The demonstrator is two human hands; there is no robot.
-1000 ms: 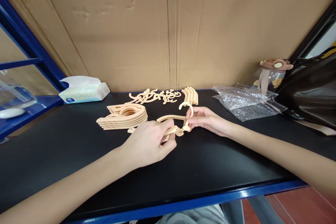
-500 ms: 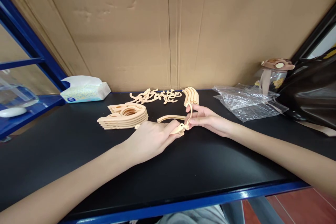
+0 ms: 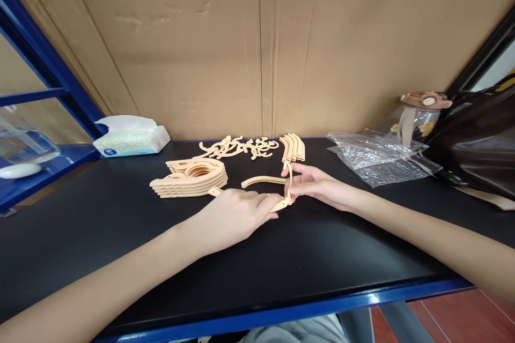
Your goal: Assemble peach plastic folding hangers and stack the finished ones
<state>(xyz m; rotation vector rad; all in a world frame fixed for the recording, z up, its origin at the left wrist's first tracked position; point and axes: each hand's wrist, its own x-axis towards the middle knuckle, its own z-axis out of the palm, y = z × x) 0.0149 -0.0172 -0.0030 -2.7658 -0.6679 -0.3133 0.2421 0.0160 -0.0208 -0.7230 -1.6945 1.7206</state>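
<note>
Left hand (image 3: pixel 235 214) grips a slim beige plastic bar (image 3: pixel 277 207) against right hand's (image 3: pixel 317 186) beige plastic hook (image 3: pixel 290 178), seemingly joining them, needing alignment.

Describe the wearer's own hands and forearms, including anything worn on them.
The left hand and right hand are ungloved, with no rings or bracelets visible. The left forearm and right forearm are slender and bare, showing no sleeve or watch.

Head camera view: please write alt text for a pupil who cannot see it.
A left hand holds a slim beige bar against a hook in the right hand, above a black table. Beyond lie stacked beige frames and loose pieces.
</note>
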